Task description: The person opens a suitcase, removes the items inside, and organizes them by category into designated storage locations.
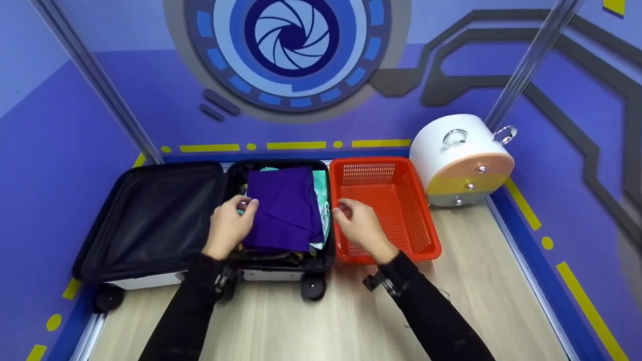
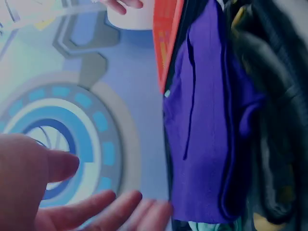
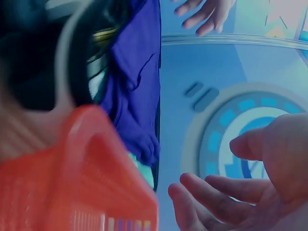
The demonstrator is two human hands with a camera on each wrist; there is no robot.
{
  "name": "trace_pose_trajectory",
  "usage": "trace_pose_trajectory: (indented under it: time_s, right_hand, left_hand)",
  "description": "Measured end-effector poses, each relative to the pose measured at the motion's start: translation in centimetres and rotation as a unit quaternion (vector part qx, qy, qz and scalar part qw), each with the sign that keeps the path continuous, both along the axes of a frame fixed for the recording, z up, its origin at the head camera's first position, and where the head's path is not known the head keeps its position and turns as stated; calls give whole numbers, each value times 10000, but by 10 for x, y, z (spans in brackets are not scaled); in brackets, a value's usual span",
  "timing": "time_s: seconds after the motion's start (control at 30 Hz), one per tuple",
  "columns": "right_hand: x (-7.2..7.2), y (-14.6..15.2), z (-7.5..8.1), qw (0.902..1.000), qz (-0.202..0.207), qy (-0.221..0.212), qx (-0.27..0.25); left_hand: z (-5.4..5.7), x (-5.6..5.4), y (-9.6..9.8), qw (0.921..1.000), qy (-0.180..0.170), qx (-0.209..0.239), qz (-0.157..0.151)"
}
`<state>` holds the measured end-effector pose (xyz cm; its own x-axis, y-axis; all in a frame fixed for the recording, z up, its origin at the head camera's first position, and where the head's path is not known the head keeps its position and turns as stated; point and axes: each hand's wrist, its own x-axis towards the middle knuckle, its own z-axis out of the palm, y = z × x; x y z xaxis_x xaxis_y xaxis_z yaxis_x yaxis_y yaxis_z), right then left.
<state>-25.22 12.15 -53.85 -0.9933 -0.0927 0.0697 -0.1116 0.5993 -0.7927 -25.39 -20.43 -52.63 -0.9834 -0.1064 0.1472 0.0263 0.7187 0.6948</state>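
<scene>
A folded purple garment [image 1: 281,210] lies on top of other clothes in the right half of an open suitcase [image 1: 150,220]. Over the garment's left edge hovers my left hand [image 1: 229,228], its fingers loosely bent and holding nothing. My right hand [image 1: 365,228] hangs above the left side of a red plastic basket [image 1: 401,200], also with nothing in its relaxed fingers. Both wrist views show a gap between thumb and fingers, and the purple cloth [image 2: 207,120] apart from them. Mint-green cloth [image 1: 320,183] peeks out beneath the purple garment; most of the lower layers are hidden.
The suitcase's black-lined left half lies flat beside the packed half. Right of the basket stands a white rounded cabinet [image 1: 451,145] with coloured drawer fronts and ring handles. Purple-blue walls [image 1: 301,133] enclose the wooden surface [image 1: 281,326] at the back and sides.
</scene>
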Motion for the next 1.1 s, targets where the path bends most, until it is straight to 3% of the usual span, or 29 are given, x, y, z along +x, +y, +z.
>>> trace_pose_trajectory:
  time_s: [0.23, 0.4, 0.5, 0.73, 1.1]
  right_hand:
    - [-41, -37, 2, 9970, 353, -684, 103]
    - [-60, -52, -8, 9918, 331, -1091, 576]
    - [-64, -59, -19, 9863, 240, -1338, 939]
    - [-67, -73, -32, 9811, 108, -1546, 1159]
    - [-86, -83, -37, 9794, -411, -1531, 1248]
  left_hand:
    - [-6, -42, -5, 9973, -526, -449, 227]
    - [-12, -57, -7, 9895, -1221, -725, 284]
    - [-18, -60, -5, 9859, -1483, -721, 272]
    - [-30, -56, -2, 9832, -1652, -717, 313]
    - [-32, -58, 8, 9839, -1644, -499, 501]
